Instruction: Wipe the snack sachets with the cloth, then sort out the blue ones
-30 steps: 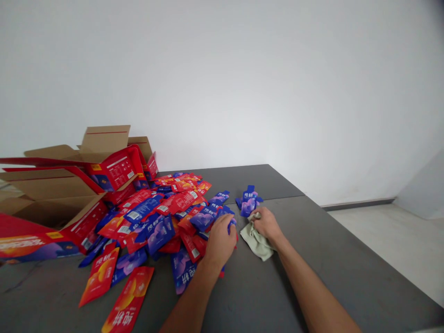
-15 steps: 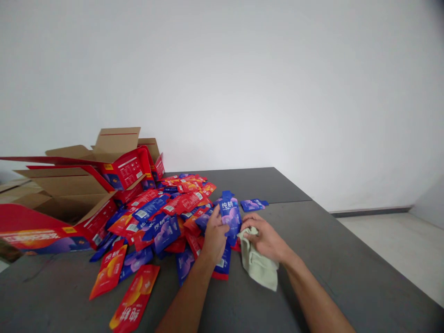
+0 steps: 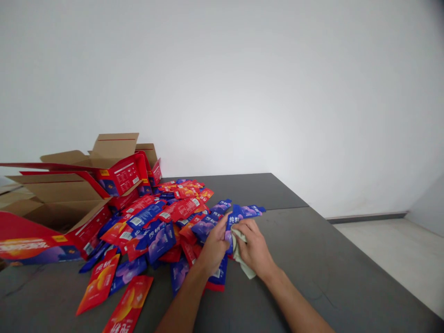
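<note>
My left hand [image 3: 217,245] grips a blue pouch [image 3: 233,221] with white lettering by its left side, holding it up above the dark table [image 3: 298,268]. A pale green cloth [image 3: 243,261] is bunched in my right hand [image 3: 251,243], whose fingers press it against the front of that pouch and hide much of it. Behind the held pouch another blue pouch [image 3: 252,211] lies on the table. To the left spreads a heap of red pouches [image 3: 183,208] and blue pouches [image 3: 161,240], reaching up to my left hand.
Open red cardboard boxes [image 3: 83,231] with brown flaps stand at the left. Two red-orange pouches [image 3: 100,282] lie near the front left. A pale wall [image 3: 243,92] rises behind the table, whose right edge runs diagonally beside the floor [image 3: 381,240].
My right hand has moved left and up, bringing the cloth onto the pouch's front. The held pouch is now turned and partly covered. The whole view has shifted slightly.
</note>
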`<state>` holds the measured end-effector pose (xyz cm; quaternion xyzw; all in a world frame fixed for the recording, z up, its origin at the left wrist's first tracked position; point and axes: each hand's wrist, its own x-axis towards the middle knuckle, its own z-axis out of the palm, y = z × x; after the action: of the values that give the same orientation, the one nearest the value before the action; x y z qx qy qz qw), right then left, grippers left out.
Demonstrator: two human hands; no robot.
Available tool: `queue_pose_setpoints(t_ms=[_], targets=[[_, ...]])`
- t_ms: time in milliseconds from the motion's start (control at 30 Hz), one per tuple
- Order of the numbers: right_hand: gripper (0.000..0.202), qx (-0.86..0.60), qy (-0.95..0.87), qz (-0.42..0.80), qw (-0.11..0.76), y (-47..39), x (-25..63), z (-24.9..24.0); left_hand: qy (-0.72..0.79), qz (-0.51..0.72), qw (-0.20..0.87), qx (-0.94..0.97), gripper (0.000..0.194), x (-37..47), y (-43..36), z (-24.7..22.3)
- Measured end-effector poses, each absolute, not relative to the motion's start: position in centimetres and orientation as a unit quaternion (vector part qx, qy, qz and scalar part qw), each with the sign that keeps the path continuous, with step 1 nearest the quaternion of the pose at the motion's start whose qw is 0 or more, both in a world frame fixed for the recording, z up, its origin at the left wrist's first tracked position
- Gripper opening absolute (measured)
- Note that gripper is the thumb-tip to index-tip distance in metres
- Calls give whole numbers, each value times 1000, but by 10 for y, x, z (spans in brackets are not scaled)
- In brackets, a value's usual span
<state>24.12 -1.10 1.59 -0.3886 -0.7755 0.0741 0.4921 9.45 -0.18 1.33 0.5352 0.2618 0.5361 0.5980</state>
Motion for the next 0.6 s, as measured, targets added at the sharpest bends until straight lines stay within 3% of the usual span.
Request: queue_pose_setpoints(t_ms=[200, 433, 600], targets=[[22, -446, -704, 21, 552, 1, 264, 15, 229, 472, 623, 580, 86, 101, -8, 14], [28, -329, -819, 105, 459, -13, 238, 18, 251, 565, 623, 478, 89, 96, 2, 9], [23, -304, -829, 142, 447, -20, 230, 21, 237, 627, 644, 368, 64, 91, 7, 16]])
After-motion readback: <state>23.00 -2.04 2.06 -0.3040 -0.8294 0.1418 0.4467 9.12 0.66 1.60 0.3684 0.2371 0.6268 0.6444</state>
